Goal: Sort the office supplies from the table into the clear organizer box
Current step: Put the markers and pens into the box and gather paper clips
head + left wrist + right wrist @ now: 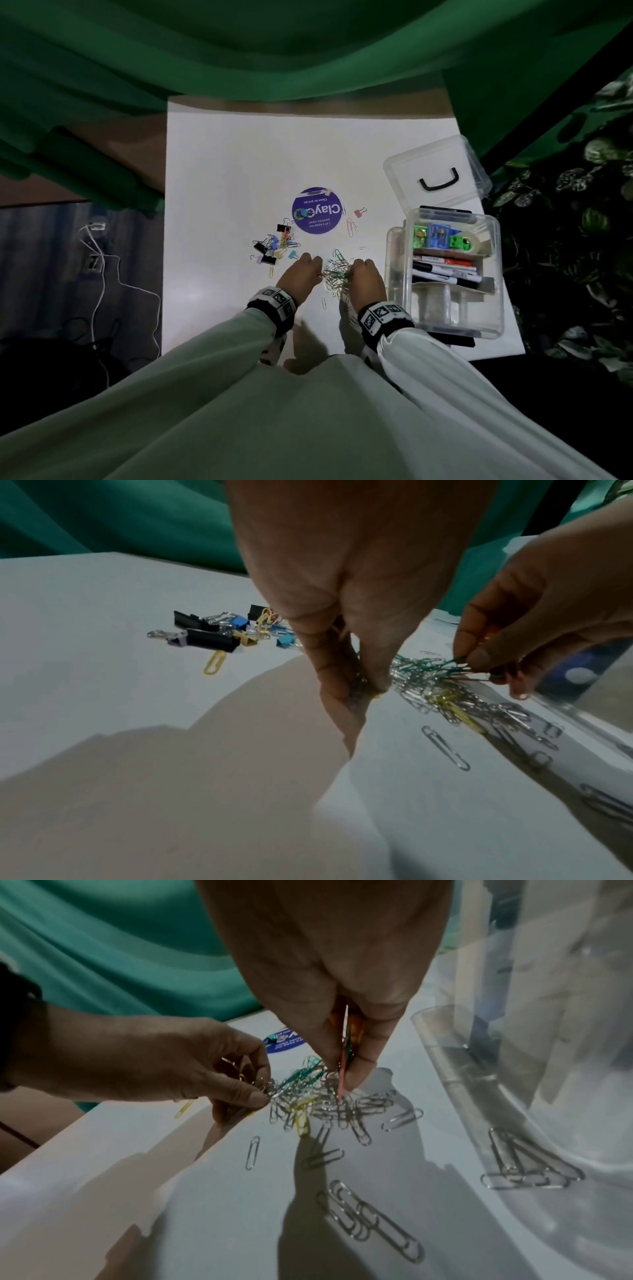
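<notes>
We see a white table [239, 154] under a green cloth [239, 44] that hangs along its 12 o'clock edge. At 3 o'clock on the table stands the clear box [498, 274], its lid [435, 164] tipped open toward 1 o'clock. The box holds a roll of tape [474, 241] and small green and blue items in the far compartment and markers [445, 274] in the middle one; what the near compartment holds we cannot tell.

A round purple sticker [317, 210] lies at the table's centre. At 8 o'clock of the sticker lies a cluster of binder clips [270, 248], black, blue, yellow and lilac, and one pink binder clip [359, 212] lies at its 3 o'clock.

At 6 o'clock of the sticker, our two hands meet over a pile of paper clips [335, 274], mostly silver with green and yellow ones. The left hand [299, 277] pinches a bunch of them between thumb and curled fingers at the pile's 9 o'clock side. The right hand [366, 279] pinches further clips, green and pink among them, at the 3 o'clock side. Single loose clips [373, 1221] lie on the table toward 6 o'clock, a few just beside the box wall.
</notes>
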Demonstrator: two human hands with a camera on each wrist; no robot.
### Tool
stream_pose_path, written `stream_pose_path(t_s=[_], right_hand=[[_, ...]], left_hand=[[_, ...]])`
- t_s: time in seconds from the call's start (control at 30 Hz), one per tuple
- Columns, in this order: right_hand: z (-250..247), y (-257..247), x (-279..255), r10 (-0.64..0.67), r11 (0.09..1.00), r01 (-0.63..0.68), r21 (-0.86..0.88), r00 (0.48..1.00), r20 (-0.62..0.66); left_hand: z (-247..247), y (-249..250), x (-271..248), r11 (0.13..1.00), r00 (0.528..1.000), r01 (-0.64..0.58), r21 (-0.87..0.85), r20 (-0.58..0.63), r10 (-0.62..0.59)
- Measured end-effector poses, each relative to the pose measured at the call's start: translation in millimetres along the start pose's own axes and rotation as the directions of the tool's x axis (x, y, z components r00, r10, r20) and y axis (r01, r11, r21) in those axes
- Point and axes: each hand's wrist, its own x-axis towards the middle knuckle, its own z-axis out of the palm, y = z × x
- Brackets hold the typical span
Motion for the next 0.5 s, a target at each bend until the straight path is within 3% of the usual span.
stream_pose_path(t_s=[0.13,0.33,0.5], right_hand=[[-11.7,-3.0,-7.3,-0.004,0.998,0.007,0.067,0.999,-0.045],[-53.3,-3.9,-19.9,-0.157,0.982,0.170,0.081,0.976,-0.151],[-106.8,24.4,-35.8,-0.215,0.958,0.245,0.147,0.958,-0.191]], left_hand=[[-7.9,-3.0,-1.9,0.998,0.999,0.036,-0.045,-0.016,-0.036],[-17.7,-5.8,-12.9,0.988,0.992,0.067,-0.140,-0.094,-0.080],[-34.4,27.4,-30.2,0.963,0.981,-0.019,-0.269,-0.192,-0.034]])
